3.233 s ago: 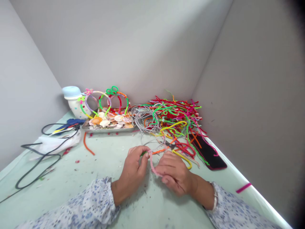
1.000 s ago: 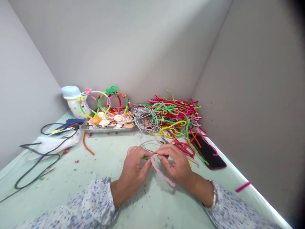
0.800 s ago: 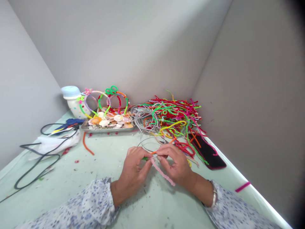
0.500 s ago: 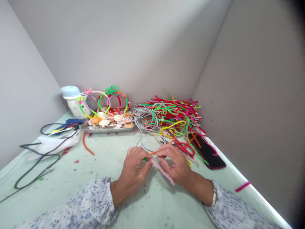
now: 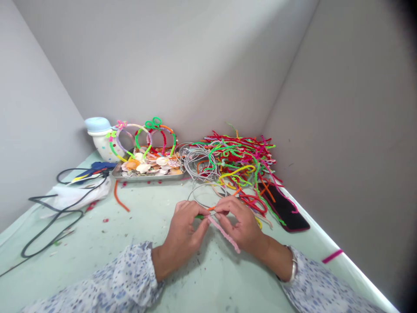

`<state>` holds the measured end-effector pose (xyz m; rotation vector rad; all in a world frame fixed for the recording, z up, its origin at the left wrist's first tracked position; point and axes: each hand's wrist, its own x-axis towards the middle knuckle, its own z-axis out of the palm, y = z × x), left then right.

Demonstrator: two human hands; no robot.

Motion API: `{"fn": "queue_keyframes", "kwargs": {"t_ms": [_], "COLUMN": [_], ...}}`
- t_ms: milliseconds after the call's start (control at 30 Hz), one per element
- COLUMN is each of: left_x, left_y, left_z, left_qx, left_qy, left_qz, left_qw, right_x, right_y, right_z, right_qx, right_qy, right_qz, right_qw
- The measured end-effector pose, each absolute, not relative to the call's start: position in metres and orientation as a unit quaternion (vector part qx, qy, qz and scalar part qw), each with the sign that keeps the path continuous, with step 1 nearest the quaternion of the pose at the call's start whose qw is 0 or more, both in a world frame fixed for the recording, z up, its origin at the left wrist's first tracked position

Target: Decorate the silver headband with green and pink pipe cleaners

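Note:
My left hand (image 5: 184,232) and my right hand (image 5: 239,224) meet fingertip to fingertip over the pale green table (image 5: 97,243). Both pinch a thin grey wire hoop (image 5: 203,191) that curves away toward the back. A pink pipe cleaner (image 5: 224,234) is wound onto the hoop at the pinch, and its loose end slants down to the right under my right hand. A bit of green and orange pipe cleaner (image 5: 204,213) shows between the fingertips.
A heap of coloured pipe cleaners (image 5: 241,163) and grey wire hoops (image 5: 197,163) lies behind my hands. A metal tray of shells (image 5: 148,167) holds wrapped hoops. A black phone (image 5: 285,208) lies right, a black cable (image 5: 52,217) and white bag (image 5: 71,195) left.
Since 3.2 s ago my right hand has lifted from lower down to meet the left at the hoop, and the pink pipe cleaner's free end now slants out to the right.

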<state>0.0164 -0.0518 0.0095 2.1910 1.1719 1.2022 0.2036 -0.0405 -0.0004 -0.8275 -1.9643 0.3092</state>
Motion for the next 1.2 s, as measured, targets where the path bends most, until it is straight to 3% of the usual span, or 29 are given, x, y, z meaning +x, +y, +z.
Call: {"fn": "queue_keyframes", "kwargs": {"t_ms": [1200], "left_x": [0.0169], "left_y": [-0.0513], "left_z": [0.013], "left_qx": [0.787], "left_qy": [0.42], "left_qz": [0.417], "left_qw": [0.175], "right_x": [0.2025], "right_y": [-0.0418], "right_z": [-0.0004], "right_qx": [-0.342], "right_qy": [-0.805], "right_qz": [0.127], "right_qw": [0.468]}}
